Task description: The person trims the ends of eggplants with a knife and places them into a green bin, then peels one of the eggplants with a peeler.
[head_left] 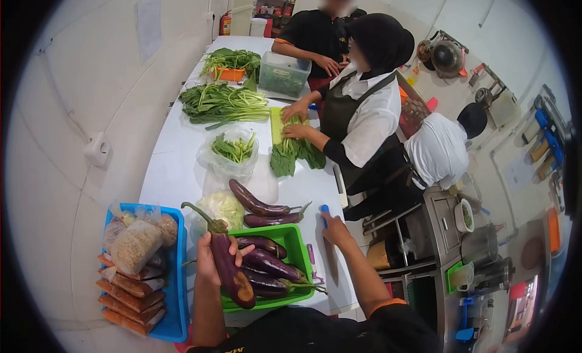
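A blue tray (176, 274) holds several packets at the far left. Beside it, the left hand (212, 259) grips one eggplant (227, 265) above a green tray (297, 244) holding three more; two lie behind it. The right hand (334, 227) closes around a blue-handled knife (328, 241).

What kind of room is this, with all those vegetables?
Most likely a restaurant or canteen kitchen. People in aprons sort leafy greens on a long table, a green tray holds eggplants, and steel pots stand by the counter.
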{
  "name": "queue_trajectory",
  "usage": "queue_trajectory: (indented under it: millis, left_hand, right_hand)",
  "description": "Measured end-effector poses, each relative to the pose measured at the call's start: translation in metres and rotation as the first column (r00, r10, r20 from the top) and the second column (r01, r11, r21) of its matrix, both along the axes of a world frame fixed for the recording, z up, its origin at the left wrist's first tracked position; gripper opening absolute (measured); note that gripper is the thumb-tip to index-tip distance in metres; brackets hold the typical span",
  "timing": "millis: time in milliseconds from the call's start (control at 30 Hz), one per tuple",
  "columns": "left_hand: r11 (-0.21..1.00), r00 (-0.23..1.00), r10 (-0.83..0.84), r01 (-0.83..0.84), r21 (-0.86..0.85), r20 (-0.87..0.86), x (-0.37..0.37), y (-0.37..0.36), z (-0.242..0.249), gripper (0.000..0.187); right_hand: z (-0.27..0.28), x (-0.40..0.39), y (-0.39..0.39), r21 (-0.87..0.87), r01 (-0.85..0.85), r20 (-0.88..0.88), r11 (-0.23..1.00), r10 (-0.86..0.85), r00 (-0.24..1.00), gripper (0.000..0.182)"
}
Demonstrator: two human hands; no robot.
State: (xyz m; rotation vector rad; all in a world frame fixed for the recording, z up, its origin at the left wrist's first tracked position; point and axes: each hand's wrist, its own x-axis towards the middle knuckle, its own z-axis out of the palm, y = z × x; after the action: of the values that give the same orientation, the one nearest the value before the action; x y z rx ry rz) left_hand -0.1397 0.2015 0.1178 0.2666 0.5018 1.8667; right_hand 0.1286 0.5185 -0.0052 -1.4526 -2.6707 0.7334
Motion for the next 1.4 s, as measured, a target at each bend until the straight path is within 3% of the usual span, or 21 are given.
queue_trajectory:
  millis: [67,267,367,467,567,667,733,800,867,1033,1133,1233,1300,1367,1400]
  left_hand:
    - [0.999,0.998,-0.003,-0.001,-0.045,-0.069,0.000,-0.009,0.000,0.056]
    - [0.982,0.998,-0.006,-0.007,-0.191,-0.069,0.004,-0.019,0.003,0.057]
    - [0.976,0.992,-0.111,0.121,-0.180,0.064,0.003,-0.006,-0.016,0.053]
    - [0.967,0.975,-0.188,0.205,-0.154,0.117,0.008,0.011,-0.022,0.051]
    - [0.970,0.981,-0.184,0.192,-0.152,0.067,0.015,0.018,-0.017,0.048]
    - [0.968,0.979,-0.202,0.204,-0.149,0.031,0.016,0.014,-0.016,0.050]
    - [0.968,0.977,-0.213,0.213,-0.135,0.011,0.015,0.011,-0.017,0.051]
    - [0.968,0.974,-0.224,0.222,-0.116,-0.007,0.014,0.007,-0.021,0.053]
    - [0.966,0.973,-0.231,0.229,-0.120,0.003,0.016,0.005,-0.024,0.054]
    - [0.946,0.963,-0.268,0.266,-0.186,0.015,0.019,0.001,-0.027,0.054]
    - [0.922,0.951,-0.310,0.303,-0.240,0.012,0.021,0.006,-0.032,0.053]
    - [0.884,0.926,-0.377,0.366,-0.292,0.020,0.029,0.016,-0.031,0.050]
    - [0.837,0.894,-0.448,0.420,-0.352,0.000,0.038,0.026,-0.023,0.048]
    - [0.781,0.852,-0.524,0.485,-0.393,0.010,0.047,0.032,-0.028,0.048]
    - [0.780,0.837,-0.547,0.503,-0.371,-0.015,0.052,0.033,-0.029,0.049]
  right_hand:
    - [0.029,0.012,0.004,-0.151,-0.176,0.059,0.973,0.187,0.981,0.047]
    - [0.092,0.074,-0.007,0.002,-0.387,0.023,0.922,0.387,0.922,0.040]
    - [0.099,0.096,-0.033,0.263,-0.328,0.225,0.908,0.273,0.935,0.035]
    - [0.089,0.118,-0.039,0.427,-0.425,0.358,0.798,0.282,0.890,0.034]
    - [0.082,0.146,-0.044,0.552,-0.439,0.454,0.709,0.186,0.872,0.034]
    - [0.084,0.185,-0.040,0.551,-0.546,0.444,0.631,0.332,0.832,0.034]
    - [0.075,0.215,-0.032,0.438,-0.587,0.365,0.681,0.462,0.808,0.031]
    - [0.063,0.246,-0.041,0.233,-0.517,0.288,0.824,0.449,0.846,0.031]
    - [0.071,0.268,-0.062,0.170,-0.470,0.205,0.866,0.436,0.876,0.031]
    - [0.083,0.319,-0.114,0.001,-0.046,0.166,0.999,0.046,0.985,0.026]
    - [0.074,0.327,-0.127,-0.123,0.210,-0.073,0.970,-0.220,0.973,0.022]
    - [0.104,0.266,-0.149,-0.394,0.158,-0.483,0.905,-0.350,0.802,0.018]
    - [0.143,0.202,-0.167,-0.512,0.163,-0.480,0.843,-0.439,0.759,0.015]
    - [0.140,0.166,-0.174,-0.514,0.125,-0.433,0.849,-0.382,0.816,0.016]
    - [0.151,0.132,-0.184,-0.374,0.044,-0.510,0.926,-0.245,0.825,0.023]
